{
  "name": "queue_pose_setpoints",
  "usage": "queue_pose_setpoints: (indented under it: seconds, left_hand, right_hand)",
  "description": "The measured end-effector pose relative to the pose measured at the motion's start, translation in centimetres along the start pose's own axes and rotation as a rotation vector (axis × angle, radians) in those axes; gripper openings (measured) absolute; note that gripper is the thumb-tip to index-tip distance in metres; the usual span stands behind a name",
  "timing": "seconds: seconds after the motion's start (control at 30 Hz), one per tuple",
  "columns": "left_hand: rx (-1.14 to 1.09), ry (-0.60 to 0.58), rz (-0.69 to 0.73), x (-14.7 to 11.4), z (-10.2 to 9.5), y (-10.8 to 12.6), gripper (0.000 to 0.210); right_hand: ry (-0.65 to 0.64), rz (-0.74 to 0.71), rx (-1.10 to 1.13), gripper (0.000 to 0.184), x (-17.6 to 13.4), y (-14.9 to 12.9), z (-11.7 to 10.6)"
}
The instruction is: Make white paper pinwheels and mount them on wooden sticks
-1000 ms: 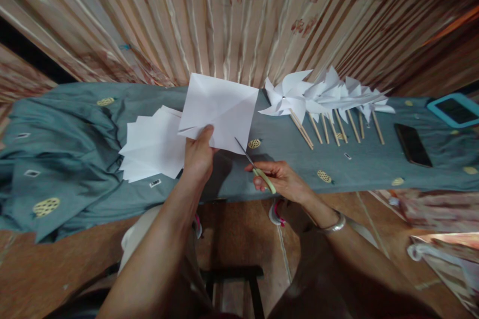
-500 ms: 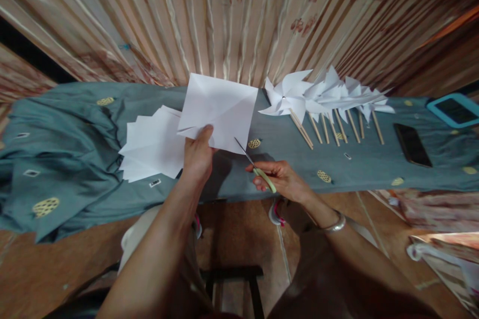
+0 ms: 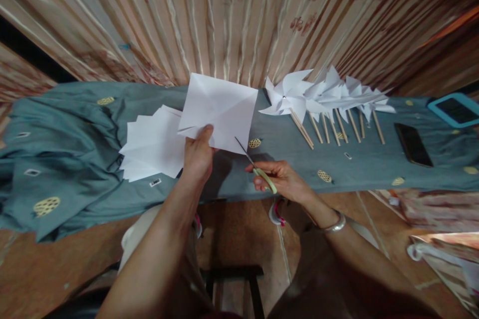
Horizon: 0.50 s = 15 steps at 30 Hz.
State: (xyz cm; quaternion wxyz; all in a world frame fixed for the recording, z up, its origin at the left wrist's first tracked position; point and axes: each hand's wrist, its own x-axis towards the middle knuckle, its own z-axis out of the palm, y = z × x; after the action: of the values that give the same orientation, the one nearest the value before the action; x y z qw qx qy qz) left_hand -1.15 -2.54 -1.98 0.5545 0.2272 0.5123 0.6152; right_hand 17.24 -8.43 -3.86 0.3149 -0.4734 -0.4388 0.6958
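A square sheet of white paper (image 3: 224,104) with diagonal creases is pinched at its near edge by my left hand (image 3: 199,157), thumb on top. A slit shows at the sheet's left corner. My right hand (image 3: 282,179) is closed around the light green handles of a pair of scissors (image 3: 265,179). Their blades lie at the sheet's near right corner, one of them showing over the paper. Left of the sheet, a fanned stack of white paper (image 3: 151,144) rests on the cloth, partly covered by my left hand and the held sheet.
Several white paper pinwheels (image 3: 290,94) on wooden sticks lie in a row at the back right. A dark phone (image 3: 413,144) and a blue-framed tablet (image 3: 454,109) sit farther right. The green-grey cloth (image 3: 82,159) is rumpled at the left. A pleated curtain (image 3: 224,20) hangs behind.
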Motion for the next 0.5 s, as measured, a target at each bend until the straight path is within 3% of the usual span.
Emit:
queue_pose_setpoints:
  seconds: [0.5]
  left_hand:
    - [-0.029,-0.057,0.005,-0.90,0.63,-0.77,0.028]
  right_hand:
    - [0.020,-0.044,-0.011,0.045,0.49,0.29,0.02]
